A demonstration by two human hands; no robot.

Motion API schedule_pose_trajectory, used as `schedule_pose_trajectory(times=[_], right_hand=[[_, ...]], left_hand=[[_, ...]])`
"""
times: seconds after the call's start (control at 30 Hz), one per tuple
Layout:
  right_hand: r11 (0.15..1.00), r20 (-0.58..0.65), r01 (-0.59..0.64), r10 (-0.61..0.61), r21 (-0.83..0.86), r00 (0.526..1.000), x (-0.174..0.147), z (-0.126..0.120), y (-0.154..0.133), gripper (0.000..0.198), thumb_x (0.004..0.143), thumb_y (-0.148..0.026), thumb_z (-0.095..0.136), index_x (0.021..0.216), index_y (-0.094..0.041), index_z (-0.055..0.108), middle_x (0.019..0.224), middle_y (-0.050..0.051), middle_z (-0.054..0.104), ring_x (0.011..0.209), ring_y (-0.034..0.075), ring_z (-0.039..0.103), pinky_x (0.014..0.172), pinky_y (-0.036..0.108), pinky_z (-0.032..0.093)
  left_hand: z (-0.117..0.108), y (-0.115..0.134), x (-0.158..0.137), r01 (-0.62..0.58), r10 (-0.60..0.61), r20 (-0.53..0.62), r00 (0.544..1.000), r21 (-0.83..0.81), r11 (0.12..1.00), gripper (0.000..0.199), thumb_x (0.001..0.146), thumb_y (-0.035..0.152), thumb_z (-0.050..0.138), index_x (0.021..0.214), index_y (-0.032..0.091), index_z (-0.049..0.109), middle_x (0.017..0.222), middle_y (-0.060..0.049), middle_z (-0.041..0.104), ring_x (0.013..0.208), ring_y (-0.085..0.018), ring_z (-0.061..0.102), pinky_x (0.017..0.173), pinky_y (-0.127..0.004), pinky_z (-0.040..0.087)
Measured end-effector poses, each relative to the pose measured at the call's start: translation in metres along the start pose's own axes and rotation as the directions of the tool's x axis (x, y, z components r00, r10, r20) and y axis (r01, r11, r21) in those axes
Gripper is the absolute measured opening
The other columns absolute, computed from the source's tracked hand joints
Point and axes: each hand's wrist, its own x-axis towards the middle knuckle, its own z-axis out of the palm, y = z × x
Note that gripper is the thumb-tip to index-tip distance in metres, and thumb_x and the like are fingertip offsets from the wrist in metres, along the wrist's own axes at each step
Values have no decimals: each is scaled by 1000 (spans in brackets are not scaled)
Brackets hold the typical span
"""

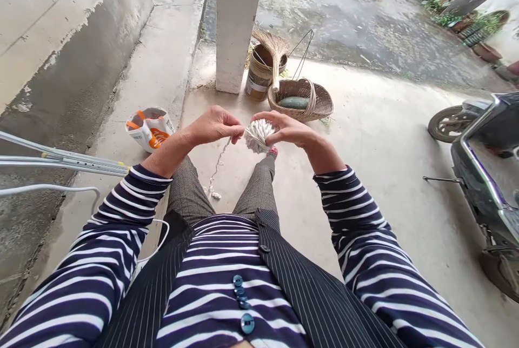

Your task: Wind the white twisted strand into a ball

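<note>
My left hand (217, 125) is closed in a pinch on a white strand, at the side of the ball. A lumpy length of white cord (219, 167) hangs below this hand, and its end is near the floor. In the fingers of my right hand (288, 129) is a ball of white yarn (259, 135), thick and loosely wound, gripped from its right side. Both hands are in front of me, above my knees. The palm side of the right hand and the ball's underside are hidden.
A white and orange bag (149, 131) stands on the left. Ahead are a pillar (239, 24), a bucket (257, 80) with a straw broom (275, 51), and a wicker basket (320, 107) holding a green gourd (294, 102). A scooter (482, 169) is at right, metal poles (60, 161) at left.
</note>
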Motion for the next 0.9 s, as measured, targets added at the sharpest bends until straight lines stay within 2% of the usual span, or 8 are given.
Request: schedule_pose_trajectory(times=[0.1,0.2,0.37,0.53,0.63,0.73,0.8,0.9], right_hand=[[955,274,-61,-22,292,962,-6,0,3,63,61,-23,77,123,-21,66,99,3,68,84,19,63,68,29,57],[871,285,-58,-96,487,954,-12,2,8,68,57,-25,82,122,-20,66,104,3,71,90,19,66,75,27,57],[774,195,-8,-149,633,969,-24,10,2,77,46,-42,92,115,-23,64,106,5,73,94,24,70,81,36,58],[822,-18,152,-170,548,985,-29,1,-45,71,47,-58,91,107,-29,66,117,5,73,118,33,68,98,49,55],[809,-169,312,-262,498,950,-28,-12,-76,71,48,-69,86,107,-32,68,127,5,72,132,39,62,99,56,55],[768,-262,414,-324,488,909,-26,-17,-95,60,55,-66,84,103,-31,71,126,6,73,133,39,61,103,57,56],[733,-310,463,-349,498,885,-26,-16,-103,56,56,-60,85,102,-31,71,120,5,75,130,36,64,109,56,54],[673,-374,520,-366,526,852,-26,-16,-116,55,58,-53,85,107,-32,70,116,1,76,129,33,64,111,54,55]], left_hand=[[-1,0,2,-50,48,30,998,61,997,18,78,22,76,62,16,73,55,-1,62,62,-14,63,65,-26,49],[-3,3,1,-90,88,32,996,72,993,21,82,25,75,64,16,74,62,-2,67,64,-14,64,66,-26,49],[-1,9,0,-102,101,-85,991,-10,995,21,83,26,77,67,14,73,67,-5,70,75,-18,70,69,-28,52],[-10,33,18,-197,191,-198,961,-10,980,20,86,25,76,71,12,73,70,-2,69,84,-20,73,77,-30,56],[-21,57,32,-312,320,-180,930,72,947,29,95,28,65,74,10,73,74,1,68,92,-19,74,83,-32,54],[-28,72,38,-313,321,-183,929,73,947,29,101,26,57,84,8,74,81,3,69,100,-20,73,86,-35,53],[-31,76,38,-308,309,-213,927,36,951,25,100,25,62,84,10,73,81,1,71,96,-18,73,87,-34,55],[-35,82,34,-397,378,-251,891,-28,917,26,97,27,69,75,14,72,71,-1,70,79,-15,71,83,-32,58]])
